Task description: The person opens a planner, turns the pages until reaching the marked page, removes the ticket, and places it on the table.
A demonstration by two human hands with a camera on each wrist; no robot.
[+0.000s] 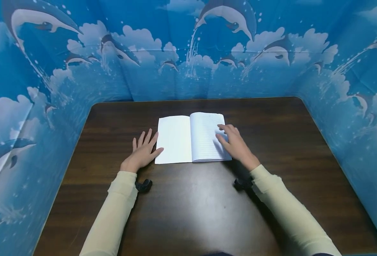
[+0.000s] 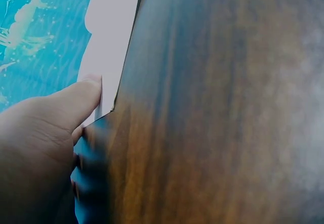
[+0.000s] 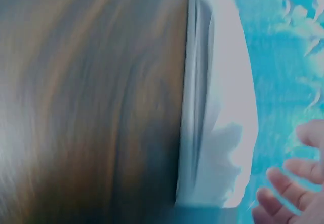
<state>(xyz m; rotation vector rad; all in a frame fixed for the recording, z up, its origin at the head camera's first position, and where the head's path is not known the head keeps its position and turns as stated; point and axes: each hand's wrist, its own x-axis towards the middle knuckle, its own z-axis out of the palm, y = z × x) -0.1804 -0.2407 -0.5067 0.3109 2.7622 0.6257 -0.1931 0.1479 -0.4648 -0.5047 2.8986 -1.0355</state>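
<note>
An open notebook [image 1: 175, 140] lies on the dark wooden table, its right page [image 1: 204, 138] ruled with lines and its left page looking blank. My left hand [image 1: 142, 151] rests at the notebook's left edge, fingers spread on the table. In the left wrist view, the left thumb [image 2: 86, 95] lies on the page's edge near a corner. Over the right page's outer edge is my right hand [image 1: 236, 144], fingers loosely bent and casting a shadow on the paper. In the right wrist view, that hand [image 3: 298, 188] holds nothing and is apart from the slightly raised pages [image 3: 228, 107].
The brown table [image 1: 188, 206] has rounded far corners. A blue curtain [image 1: 150, 81] printed with dolphins and clouds surrounds its back and sides. A dark wrist device [image 1: 143, 185] is on the left wrist, and another device [image 1: 242, 184] is on the right.
</note>
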